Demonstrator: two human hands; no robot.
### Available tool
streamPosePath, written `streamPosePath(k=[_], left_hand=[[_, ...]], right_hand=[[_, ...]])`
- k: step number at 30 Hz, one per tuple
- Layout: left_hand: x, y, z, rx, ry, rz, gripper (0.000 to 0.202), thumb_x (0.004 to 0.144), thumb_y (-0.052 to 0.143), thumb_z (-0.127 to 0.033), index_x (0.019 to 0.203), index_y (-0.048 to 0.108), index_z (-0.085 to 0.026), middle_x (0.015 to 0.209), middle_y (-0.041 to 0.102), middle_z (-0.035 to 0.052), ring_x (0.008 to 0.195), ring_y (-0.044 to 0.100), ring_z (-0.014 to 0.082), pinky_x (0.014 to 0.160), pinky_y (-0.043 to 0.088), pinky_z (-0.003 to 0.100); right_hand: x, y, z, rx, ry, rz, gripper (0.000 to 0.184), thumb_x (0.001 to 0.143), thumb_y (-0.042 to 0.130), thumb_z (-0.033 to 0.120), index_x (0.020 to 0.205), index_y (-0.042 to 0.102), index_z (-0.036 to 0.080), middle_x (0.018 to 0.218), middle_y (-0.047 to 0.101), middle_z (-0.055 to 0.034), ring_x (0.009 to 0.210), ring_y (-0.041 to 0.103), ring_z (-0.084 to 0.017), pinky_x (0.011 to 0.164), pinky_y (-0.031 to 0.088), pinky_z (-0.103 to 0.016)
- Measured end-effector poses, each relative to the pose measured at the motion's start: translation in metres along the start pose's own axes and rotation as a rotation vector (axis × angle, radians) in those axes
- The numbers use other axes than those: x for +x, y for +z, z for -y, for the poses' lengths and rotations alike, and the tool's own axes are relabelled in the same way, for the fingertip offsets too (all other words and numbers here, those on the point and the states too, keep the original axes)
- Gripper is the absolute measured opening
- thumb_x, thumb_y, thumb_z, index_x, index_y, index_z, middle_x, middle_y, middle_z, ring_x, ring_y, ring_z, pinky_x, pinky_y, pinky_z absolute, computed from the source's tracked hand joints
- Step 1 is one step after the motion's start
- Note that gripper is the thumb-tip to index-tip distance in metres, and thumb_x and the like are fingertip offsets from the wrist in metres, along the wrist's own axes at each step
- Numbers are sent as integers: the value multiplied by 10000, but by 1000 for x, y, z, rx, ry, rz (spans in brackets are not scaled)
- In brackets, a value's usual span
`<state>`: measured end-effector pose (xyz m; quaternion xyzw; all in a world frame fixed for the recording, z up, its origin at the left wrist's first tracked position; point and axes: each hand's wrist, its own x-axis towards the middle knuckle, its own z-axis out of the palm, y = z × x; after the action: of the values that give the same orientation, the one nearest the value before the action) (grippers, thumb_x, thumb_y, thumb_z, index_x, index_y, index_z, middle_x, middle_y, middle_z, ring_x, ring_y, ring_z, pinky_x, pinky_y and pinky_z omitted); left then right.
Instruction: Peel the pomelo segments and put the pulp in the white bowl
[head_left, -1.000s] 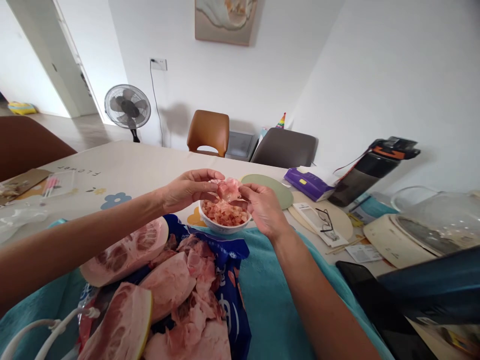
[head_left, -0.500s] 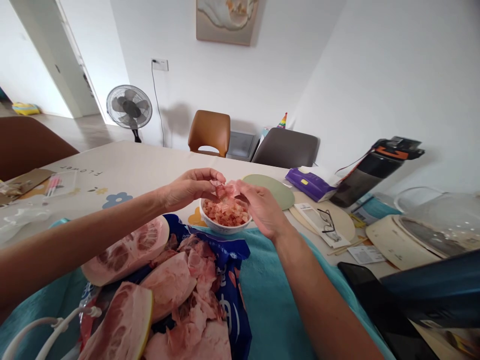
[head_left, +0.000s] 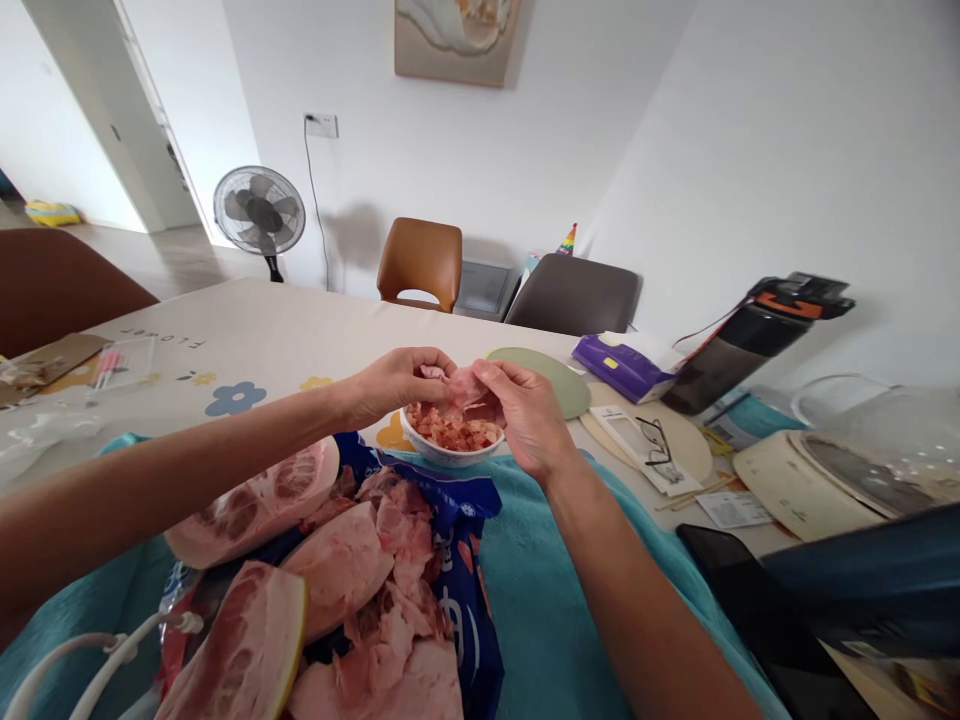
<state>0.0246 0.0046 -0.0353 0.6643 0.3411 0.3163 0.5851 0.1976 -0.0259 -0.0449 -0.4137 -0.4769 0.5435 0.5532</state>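
Above a white bowl (head_left: 450, 457) of loose pink pomelo pulp (head_left: 454, 430), both hands pinch a pale pink pomelo membrane (head_left: 466, 387). My left hand (head_left: 401, 385) is closed on its left side, fingers curled, and my right hand (head_left: 525, 410) grips its right side between thumb and fingers. Closer to me lies a blue plastic bag (head_left: 469, 600) with peeled rinds and membrane scraps on it. A thick pomelo rind (head_left: 232, 650) with a yellow-green edge rests at the front, and another hollow rind piece (head_left: 262, 500) lies under my left forearm.
A teal towel (head_left: 547, 580) covers the near table. To the right are a green round mat (head_left: 551, 380), purple tissue pack (head_left: 621, 367), glasses (head_left: 658, 450), dark bottle (head_left: 739, 345), black phone (head_left: 765, 610) and a cream appliance (head_left: 780, 485). A clear plastic box (head_left: 124, 365) lies left.
My left hand has dipped slightly and its fingers have curled in more. The membrane now spreads between the two hands, and the pulp that showed at the left fingertips is no longer visible there.
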Motion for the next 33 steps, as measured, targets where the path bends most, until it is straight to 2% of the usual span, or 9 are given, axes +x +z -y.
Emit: streamPosePath(k=[5, 8, 11, 15, 19, 23, 25, 29, 33], left_hand=[[2, -2, 4, 7, 33, -58, 90, 738, 657, -202, 802, 623, -149, 609, 641, -17, 552, 558, 89, 570, 415, 220], [4, -4, 6, -17, 49, -90, 89, 722, 658, -180, 798, 627, -146, 631, 638, -25, 581, 562, 79, 583, 418, 205], [3, -4, 6, -24, 35, -70, 102, 747, 656, -221, 805, 623, -144, 633, 623, -16, 566, 547, 77, 561, 412, 206], [2, -2, 4, -89, -21, -15, 162, 803, 627, -311, 841, 592, -158, 618, 554, -25, 497, 491, 75, 478, 373, 215], [2, -4, 2, -134, -34, 40, 299, 783, 679, -373, 993, 563, -193, 661, 532, -38, 512, 473, 71, 463, 341, 206], [0, -5, 1, -78, 23, 74, 594, 644, 798, -246, 1145, 479, -253, 813, 584, -33, 671, 551, 89, 572, 403, 208], [-2, -2, 1, -1, 68, 74, 652, 626, 805, -227, 1166, 439, -261, 826, 581, -37, 707, 565, 100, 626, 433, 228], [-4, 9, 3, 216, 165, -49, 569, 670, 752, -222, 1128, 415, -228, 728, 533, -56, 623, 522, 102, 578, 415, 236], [-4, 15, 2, 314, 209, -221, 424, 674, 714, -208, 1040, 500, -199, 818, 529, -23, 687, 527, 114, 626, 438, 257]], right_hand=[[1, -3, 1, 57, 7, 83, 369, 750, 678, 518, 667, 674, 159, 671, 667, -36, 636, 636, -158, 554, 527, -267], [0, -3, 2, -36, 3, 149, 275, 711, 740, 431, 776, 714, 165, 776, 699, -36, 723, 641, -160, 606, 529, -265], [-1, -3, 3, -72, 4, 128, 225, 636, 803, 312, 799, 724, 178, 765, 699, -7, 719, 629, -145, 622, 521, -261], [0, -3, 1, 74, 49, 78, 178, 639, 795, 311, 718, 719, 170, 670, 671, 11, 604, 600, -110, 547, 495, -235], [0, -4, 2, 170, 99, 29, 200, 643, 798, 325, 683, 719, 146, 673, 688, -13, 577, 604, -105, 536, 514, -229], [0, -1, 3, 294, 133, -32, 142, 658, 795, 260, 685, 718, 143, 653, 686, -10, 590, 612, -102, 526, 531, -207], [0, 1, 4, 355, 140, -64, 103, 668, 785, 216, 676, 714, 142, 628, 674, -3, 589, 614, -98, 526, 537, -195], [-2, 4, 5, 414, 131, -82, 77, 724, 742, 196, 682, 710, 140, 637, 680, -3, 594, 622, -88, 554, 550, -181], [-3, 5, 6, 381, 108, -95, 107, 749, 719, 245, 689, 703, 158, 665, 689, 2, 633, 639, -98, 539, 535, -178]])
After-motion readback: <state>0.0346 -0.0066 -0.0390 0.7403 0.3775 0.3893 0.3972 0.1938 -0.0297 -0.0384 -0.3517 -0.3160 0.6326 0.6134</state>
